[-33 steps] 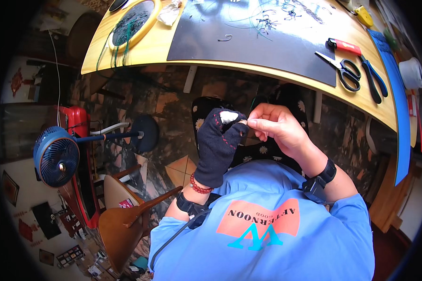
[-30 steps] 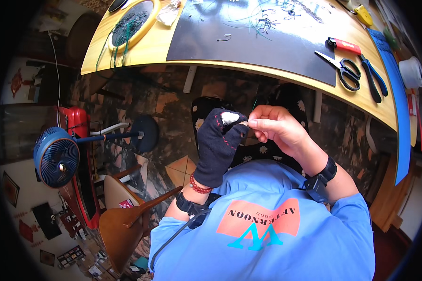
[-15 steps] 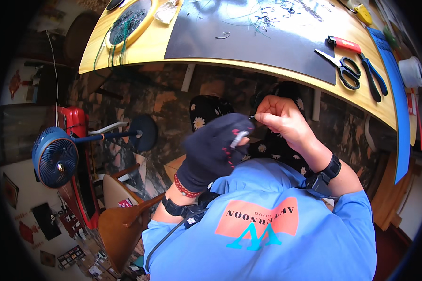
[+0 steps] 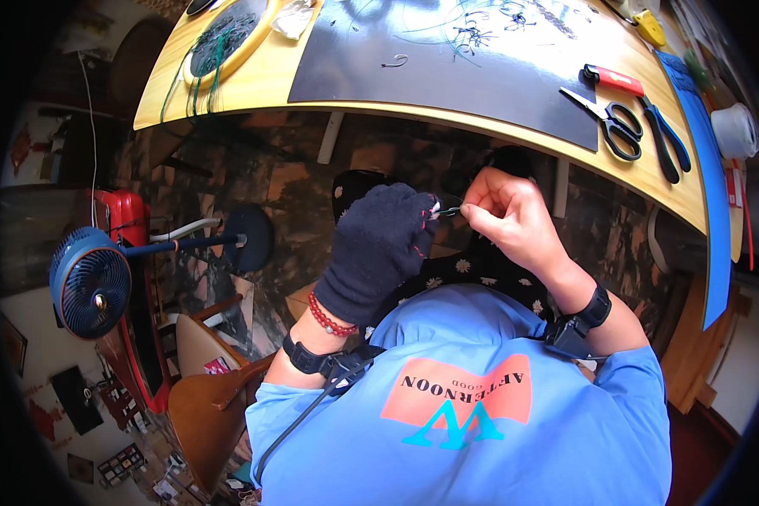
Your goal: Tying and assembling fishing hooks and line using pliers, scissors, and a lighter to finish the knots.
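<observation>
In front of my lap, both hands meet at a thin dark piece (image 4: 449,212) that looks like a small fishing hook with line. My left hand (image 4: 379,244), in a black glove with red-edged finger openings, is closed on one end. My bare right hand (image 4: 514,215) pinches the other end between thumb and forefinger. Fingers hide most of the piece. On the dark mat (image 4: 379,101) above lies a single fishing hook (image 4: 394,61). Farther back is a loose cluster of hooks with line (image 4: 472,34).
At the table's right are scissors (image 4: 620,131), a red lighter (image 4: 613,80), blue-black pliers (image 4: 666,139) and a blue strip (image 4: 717,253). A yellow-rimmed tray (image 4: 266,18) with green-lined hooks stands left. A blue fan (image 4: 93,282) and wooden chair (image 4: 198,413) are at my left.
My left hand has turned and its fingertips have come up towards my right hand. More of the dark piece now shows between them. The right hand keeps its pinch.
</observation>
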The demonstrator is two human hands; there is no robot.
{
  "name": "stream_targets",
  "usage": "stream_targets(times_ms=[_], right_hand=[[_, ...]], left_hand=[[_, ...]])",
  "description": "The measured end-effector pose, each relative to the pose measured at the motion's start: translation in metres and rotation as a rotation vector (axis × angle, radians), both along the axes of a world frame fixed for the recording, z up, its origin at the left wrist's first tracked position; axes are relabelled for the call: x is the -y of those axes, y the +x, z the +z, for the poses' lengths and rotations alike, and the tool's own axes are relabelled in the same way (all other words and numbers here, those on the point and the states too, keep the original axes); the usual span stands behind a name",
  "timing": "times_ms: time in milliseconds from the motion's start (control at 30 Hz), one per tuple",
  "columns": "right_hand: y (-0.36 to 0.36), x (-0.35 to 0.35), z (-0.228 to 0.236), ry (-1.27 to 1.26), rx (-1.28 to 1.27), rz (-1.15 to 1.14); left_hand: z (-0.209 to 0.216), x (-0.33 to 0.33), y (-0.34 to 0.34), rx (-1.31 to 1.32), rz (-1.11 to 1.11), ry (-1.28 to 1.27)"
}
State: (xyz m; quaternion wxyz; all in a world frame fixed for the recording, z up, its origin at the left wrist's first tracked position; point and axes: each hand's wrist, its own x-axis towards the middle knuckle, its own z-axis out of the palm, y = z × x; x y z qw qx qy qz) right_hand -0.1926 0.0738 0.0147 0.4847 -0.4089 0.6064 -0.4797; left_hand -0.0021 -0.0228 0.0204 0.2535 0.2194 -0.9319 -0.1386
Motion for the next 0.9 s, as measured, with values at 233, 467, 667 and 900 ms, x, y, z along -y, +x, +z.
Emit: stream_targets(times_ms=[233, 467, 667, 900], right_hand=[[0.010, 0.004, -0.002, -0.198, -0.334, -0.125], [-0.007, 0.004, 0.000, 0.014, 0.154, 0.011], [-0.007, 0.003, 0.002, 0.082, 0.428, 0.035], [-0.004, 0.005, -0.002, 0.100, 0.534, 0.027]], left_hand=[[0.010, -0.018, -0.003, -0.044, -0.041, 0.126], [0.004, -0.009, 0.004, 0.026, 0.023, -0.011], [-0.001, -0.010, 0.000, -0.019, 0.087, 0.060], [-0.015, -0.013, 0.001, -0.105, 0.134, 0.276]])
